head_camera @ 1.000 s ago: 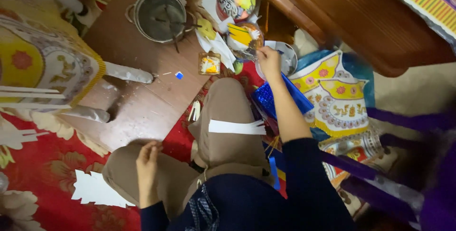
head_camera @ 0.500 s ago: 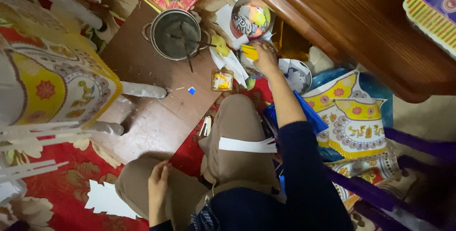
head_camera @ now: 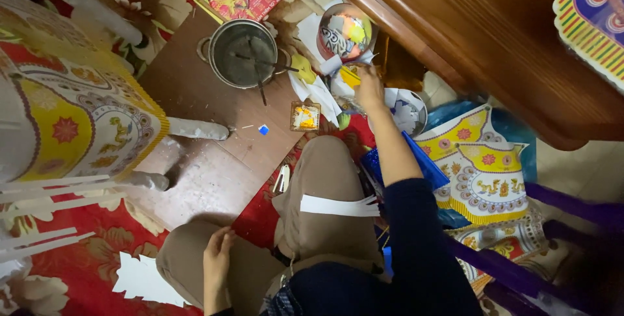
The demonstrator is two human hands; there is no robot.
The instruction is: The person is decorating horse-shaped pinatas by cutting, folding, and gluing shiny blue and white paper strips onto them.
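My right hand (head_camera: 369, 88) reaches among paper scraps (head_camera: 344, 80), grip unclear; my left hand (head_camera: 218, 259) rests loosely open on my knee (head_camera: 188, 257).

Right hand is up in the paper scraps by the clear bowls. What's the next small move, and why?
Probably close the right hand on the yellow paper piece under its fingertips and lift it clear; the left hand only rests on the knee, so it is free to receive it.
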